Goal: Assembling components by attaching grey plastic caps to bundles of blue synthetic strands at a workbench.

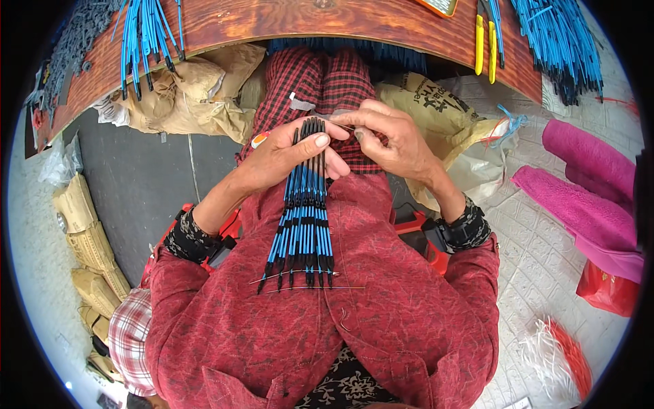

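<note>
A fan-shaped row of slender blue-and-black jointed rods [306, 228], resembling umbrella ribs, lies over my lap and the front of my red jacket. My left hand [278, 153] is closed on the black far ends, thumb pressed on top and fingers beneath. Beside it, my right hand [395, 140] pinches a thin wire [346, 127] at the black tips; its far end is hidden by the fingers. Two more thin wires [315, 288] cross the spread near ends of the rods.
Ahead stands a curved wooden table [286, 26] carrying blue rods [151, 37], a large blue rod pile [558, 44] and yellow-handled pliers [486, 49]. Brown sacks [197, 92] sit beneath it. Pink cloth [579, 198] and red-and-white strands [555, 354] are at right.
</note>
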A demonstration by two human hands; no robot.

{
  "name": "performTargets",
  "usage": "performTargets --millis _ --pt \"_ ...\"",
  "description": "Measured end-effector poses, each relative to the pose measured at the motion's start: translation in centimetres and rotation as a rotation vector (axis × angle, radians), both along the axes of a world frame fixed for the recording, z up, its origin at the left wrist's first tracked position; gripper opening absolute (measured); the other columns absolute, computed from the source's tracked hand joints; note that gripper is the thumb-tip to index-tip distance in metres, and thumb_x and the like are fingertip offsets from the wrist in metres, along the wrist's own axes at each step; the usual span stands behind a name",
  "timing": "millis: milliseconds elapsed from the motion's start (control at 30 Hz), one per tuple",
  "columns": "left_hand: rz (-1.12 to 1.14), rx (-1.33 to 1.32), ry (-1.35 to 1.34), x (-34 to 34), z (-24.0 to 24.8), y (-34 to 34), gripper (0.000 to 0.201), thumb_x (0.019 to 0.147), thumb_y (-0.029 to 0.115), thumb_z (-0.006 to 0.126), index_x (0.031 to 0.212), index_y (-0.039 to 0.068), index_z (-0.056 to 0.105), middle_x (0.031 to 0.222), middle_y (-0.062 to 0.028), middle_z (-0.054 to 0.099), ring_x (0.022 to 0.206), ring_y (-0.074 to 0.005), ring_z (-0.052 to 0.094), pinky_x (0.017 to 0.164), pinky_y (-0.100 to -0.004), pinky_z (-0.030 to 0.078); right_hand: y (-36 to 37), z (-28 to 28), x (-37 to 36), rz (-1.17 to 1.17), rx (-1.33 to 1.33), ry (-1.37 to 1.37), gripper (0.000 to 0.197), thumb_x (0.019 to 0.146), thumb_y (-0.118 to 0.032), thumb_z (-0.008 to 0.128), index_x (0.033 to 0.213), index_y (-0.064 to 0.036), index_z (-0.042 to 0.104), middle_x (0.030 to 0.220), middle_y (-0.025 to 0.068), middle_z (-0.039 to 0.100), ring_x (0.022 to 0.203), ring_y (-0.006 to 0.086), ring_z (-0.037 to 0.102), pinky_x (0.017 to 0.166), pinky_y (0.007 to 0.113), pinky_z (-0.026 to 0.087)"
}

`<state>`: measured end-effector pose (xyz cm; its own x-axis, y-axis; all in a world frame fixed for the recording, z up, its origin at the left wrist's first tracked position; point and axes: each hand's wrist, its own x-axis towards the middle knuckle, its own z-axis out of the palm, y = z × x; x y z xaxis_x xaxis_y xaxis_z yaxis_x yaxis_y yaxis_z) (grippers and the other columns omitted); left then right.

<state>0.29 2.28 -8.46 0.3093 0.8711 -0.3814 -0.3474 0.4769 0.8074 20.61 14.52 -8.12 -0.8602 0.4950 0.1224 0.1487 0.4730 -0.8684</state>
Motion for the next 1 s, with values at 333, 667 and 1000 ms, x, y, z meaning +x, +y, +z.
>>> performTargets --millis 333,667,1000 --pt "0.002 0.051 0.006 0.3 -0.6 -0.1 0.038 0.106 0.032 0.048 0.126 0.000 0.055 0.093 -0.0150 0.073 0.082 -0.0159 0.069 0.077 -0.0297 0.055 -0.2 -0.8 0.2 0.006 -0.016 0.055 0.037 0.081 0.002 0.057 0.113 -0.0072 0.073 0.076 0.0061 0.055 0.068 0.0189 0.055 0.061 0.033 0.044" --pt "0.021 0.008 0.000 0.2 -0.1 -0.3 0.042 0.105 0.037 0.050 0.126 0.001 0.056 0.094 -0.0123 0.073 0.086 -0.0141 0.068 0.080 -0.0291 0.055 -1.1 -0.4 -0.5 -0.028 0.035 0.060 0.033 0.082 0.001 0.058 0.112 -0.0064 0.072 0.077 0.0070 0.055 0.069 0.0206 0.058 0.061 0.034 0.046" --pt "0.049 0.052 0.149 0.4 -0.1 -0.6 0.041 0.107 0.037 0.045 0.122 0.001 0.057 0.098 -0.0078 0.071 0.092 -0.0117 0.064 0.085 -0.0289 0.052 -2.3 -0.4 -1.2 -0.135 0.185 0.056 0.028 0.083 -0.002 0.064 0.110 -0.0057 0.071 0.078 0.0075 0.055 0.068 0.0223 0.061 0.058 0.035 0.048"
